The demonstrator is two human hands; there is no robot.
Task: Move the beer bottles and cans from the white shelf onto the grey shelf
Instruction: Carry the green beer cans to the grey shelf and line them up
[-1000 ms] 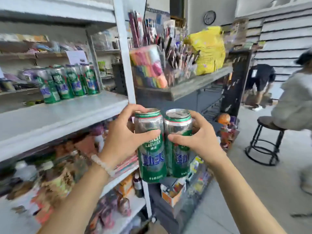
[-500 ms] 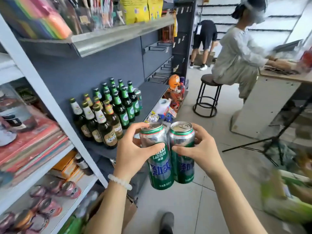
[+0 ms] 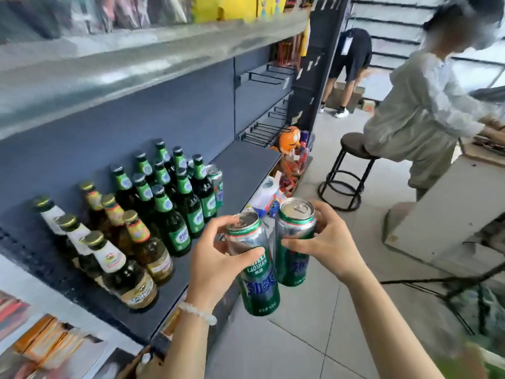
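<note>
I can't make out the top of the frame: everything on the upper metal shelf (image 3: pixel 153 47) is motion blur, only some yellow packaging (image 3: pixel 237 6) stands out. Bottom-left corner is smeared too, orange and red boxes, nothing legible. The seated person in a pale top (image 3: pixel 418 110) has a blurred face; a second person in dark clothes (image 3: pixel 352 56) is bent over at the back, head hidden. My left hand (image 3: pixel 218 266) wraps the left green-and-silver beer can (image 3: pixel 255 272), thumb across the front and fingers round the back; its label reads "LAOSHAN" with blue characters underneath, and small print near the base looks like "500" but I can't confirm. My right hand (image 3: pixel 328 247) grips the right green-and-silver beer can (image 3: pixel 293 242) the same way; its label is partly covered by the thumb and by the other can, only blue characters show. Both cans are upright, touching side by side, in the air just off the front edge of the dark grey shelf (image 3: pixel 243 170). On that shelf stand green-labelled dark glass beer bottles (image 3: pixel 177 212), amber bottles with yellow-orange labels (image 3: pixel 142 247) and dark bottles with white neck labels (image 3: pixel 114 266), brand text unreadable. One more green can (image 3: pixel 217 181) sits behind the green bottles, mostly hidden. White bead bracelet (image 3: pixel 196 313) on my left wrist. Black round stool (image 3: pixel 347 170) under the seated person.
</note>
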